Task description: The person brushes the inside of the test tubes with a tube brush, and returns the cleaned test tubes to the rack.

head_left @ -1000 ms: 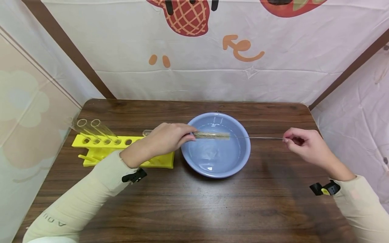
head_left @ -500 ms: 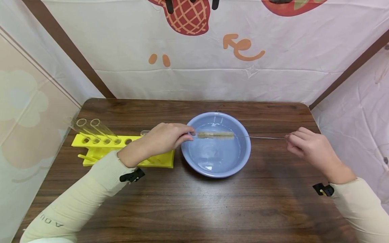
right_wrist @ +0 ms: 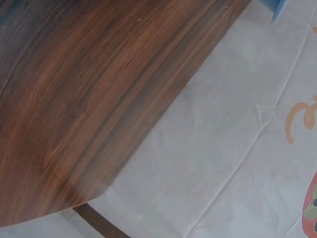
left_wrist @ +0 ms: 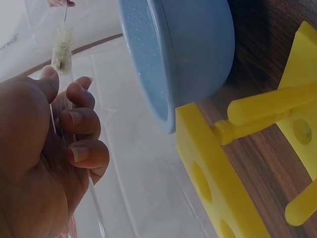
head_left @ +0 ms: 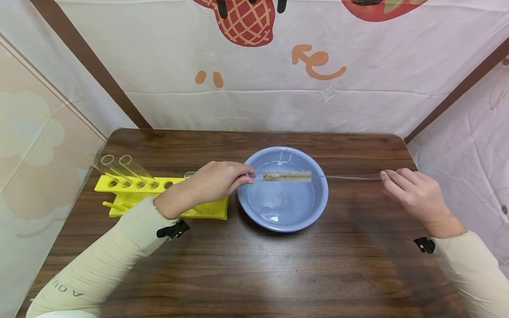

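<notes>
My left hand (head_left: 216,181) grips a clear test tube (left_wrist: 95,210), held about level with its mouth end over the basin; much of the tube is hidden by the palm and fingers. A test tube brush (head_left: 287,176) with pale bristles lies along the tube's line. In the left wrist view the bristles (left_wrist: 62,52) show just beyond the thumb. How much of the brush sits inside the glass I cannot tell. My right hand (head_left: 415,196) pinches the far end of the brush's thin wire handle, right of the basin. Beneath the bristles stands a blue basin (head_left: 283,226) with water.
A yellow test tube rack (head_left: 135,184) stands at the left, partly behind my left forearm. Several clear tubes (head_left: 135,170) lean in it. Wooden table (head_left: 254,274) surrounds the basin, and a printed cloth (head_left: 179,106) hangs behind.
My right hand has moved a little to the right and turned knuckles up, drawing the brush rightward. My left hand stays nearly still, and more tube shows between its fingertips and the bristles.
</notes>
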The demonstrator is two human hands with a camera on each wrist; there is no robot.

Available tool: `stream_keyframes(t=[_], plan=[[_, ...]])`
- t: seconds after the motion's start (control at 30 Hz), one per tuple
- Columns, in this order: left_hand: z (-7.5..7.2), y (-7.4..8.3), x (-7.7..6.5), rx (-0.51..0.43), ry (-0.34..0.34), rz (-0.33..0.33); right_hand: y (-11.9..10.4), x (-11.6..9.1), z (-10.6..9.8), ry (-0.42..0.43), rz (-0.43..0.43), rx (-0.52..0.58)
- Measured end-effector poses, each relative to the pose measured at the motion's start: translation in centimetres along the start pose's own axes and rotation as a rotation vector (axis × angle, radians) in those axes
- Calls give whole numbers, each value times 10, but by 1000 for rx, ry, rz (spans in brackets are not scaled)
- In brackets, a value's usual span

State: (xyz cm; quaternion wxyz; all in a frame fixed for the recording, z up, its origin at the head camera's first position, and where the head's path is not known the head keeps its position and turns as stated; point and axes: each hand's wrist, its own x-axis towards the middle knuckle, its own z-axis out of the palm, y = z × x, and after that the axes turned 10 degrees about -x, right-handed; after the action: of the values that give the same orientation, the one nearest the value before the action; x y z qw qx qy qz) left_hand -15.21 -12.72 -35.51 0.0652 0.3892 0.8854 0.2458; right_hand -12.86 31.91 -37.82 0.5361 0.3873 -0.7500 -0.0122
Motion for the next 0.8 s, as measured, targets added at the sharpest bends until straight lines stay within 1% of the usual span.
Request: stream_keyframes(t=[0.17,0.3,0.47,0.6,0.8], plan=[[0,4,-1,0,-5,6,1,-5,1,56,6,-40],[1,4,-1,-8,-5,8,2,-8,1,70,8,-62],[0,3,-1,-20,-11,-8,1,-5,1,78,16,-64],[0,2,0,-11,0,-9,1,-2,-1,23,37,-4],[2,1,1,6,10,-9,3,-6,-6,-132,53,74]])
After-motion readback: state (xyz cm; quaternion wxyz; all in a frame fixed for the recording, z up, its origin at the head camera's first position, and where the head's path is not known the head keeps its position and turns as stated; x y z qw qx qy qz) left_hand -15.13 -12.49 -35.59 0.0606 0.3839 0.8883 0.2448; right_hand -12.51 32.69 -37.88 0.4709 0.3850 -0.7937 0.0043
